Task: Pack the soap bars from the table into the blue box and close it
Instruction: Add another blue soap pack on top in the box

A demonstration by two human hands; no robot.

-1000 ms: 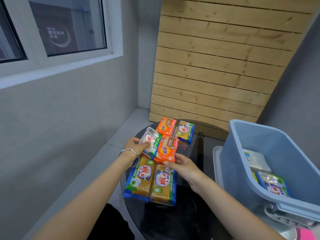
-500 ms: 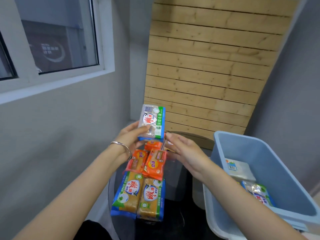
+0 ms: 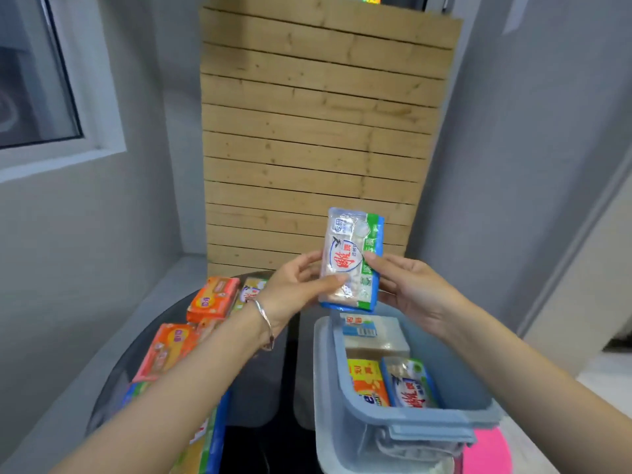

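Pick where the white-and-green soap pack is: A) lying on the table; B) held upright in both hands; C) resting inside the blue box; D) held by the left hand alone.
B: the left hand and right hand both pinch the soap pack, upright in the air.

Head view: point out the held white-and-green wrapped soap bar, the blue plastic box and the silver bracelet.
white-and-green wrapped soap bar (image 3: 349,258), head view, middle of its printed front
blue plastic box (image 3: 420,419), head view, its near rim
silver bracelet (image 3: 267,321), head view, band over the wrist
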